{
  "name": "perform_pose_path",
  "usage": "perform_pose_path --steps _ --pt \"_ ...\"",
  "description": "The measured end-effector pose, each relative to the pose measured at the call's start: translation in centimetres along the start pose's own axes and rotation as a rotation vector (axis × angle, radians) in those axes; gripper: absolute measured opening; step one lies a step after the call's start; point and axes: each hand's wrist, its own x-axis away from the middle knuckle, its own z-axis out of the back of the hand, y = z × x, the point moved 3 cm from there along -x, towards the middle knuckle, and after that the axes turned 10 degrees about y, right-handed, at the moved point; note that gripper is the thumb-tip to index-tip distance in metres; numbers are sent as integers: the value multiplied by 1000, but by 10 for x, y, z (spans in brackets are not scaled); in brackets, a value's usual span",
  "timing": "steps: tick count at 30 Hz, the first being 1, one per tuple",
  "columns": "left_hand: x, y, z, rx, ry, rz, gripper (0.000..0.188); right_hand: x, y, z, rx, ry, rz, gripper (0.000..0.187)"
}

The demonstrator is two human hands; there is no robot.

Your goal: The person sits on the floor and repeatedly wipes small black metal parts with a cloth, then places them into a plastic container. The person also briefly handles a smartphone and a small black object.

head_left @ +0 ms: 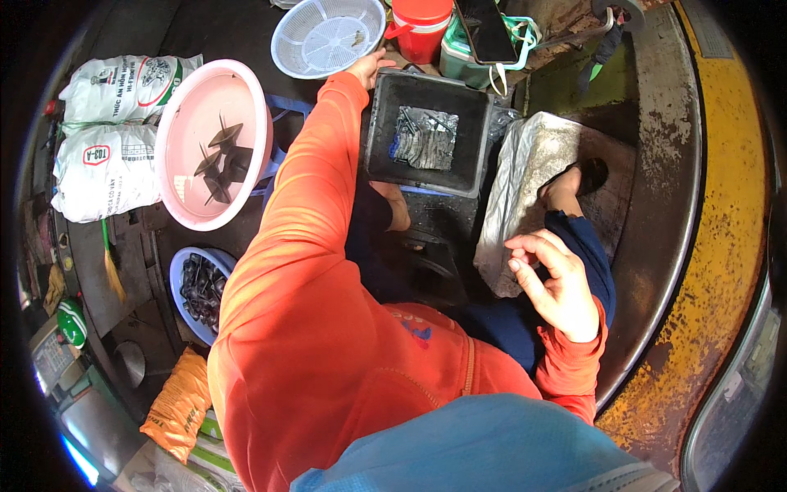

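- Your left hand [370,67] reaches out to the far left corner of the black bin [468,160], beside the near rim of the pale blue basket [316,37]. Its fingers are slightly bent; you cannot tell from this view whether they grip either rim.
- Your right hand [561,283] hangs above your bent right leg [592,262], well apart from the bin. Its fingers are loosely curled, with a gap between thumb and forefinger.
- The black bin stands in front of you, its near edge beyond your left foot [397,205]. Inside, near the middle of its bottom, lies a grey bundle [430,146] of flat strips, apart from the right wall.
- The pale blue basket lies just outside the bin's far left corner, with a small brownish scrap on its bottom.
- Beyond the bin's far edge stand a red bucket [420,41] and a green container [461,67]; a dark flat device [485,31] rests over the latter.
- To your left, a pink basin [184,135] holds dark finned pieces [221,170]. Nearer you, a blue bowl [178,287] holds small dark pieces [203,287].
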Motion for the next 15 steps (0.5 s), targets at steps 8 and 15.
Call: perform_pose_path --steps 8,15 --pt "2 13 -28 -503 4 -353 50 2 1 -4 95 -77 9 20" --pt "40 41 -87 -1581 316 -515 69 0 2 -12 238 -68 189 23"
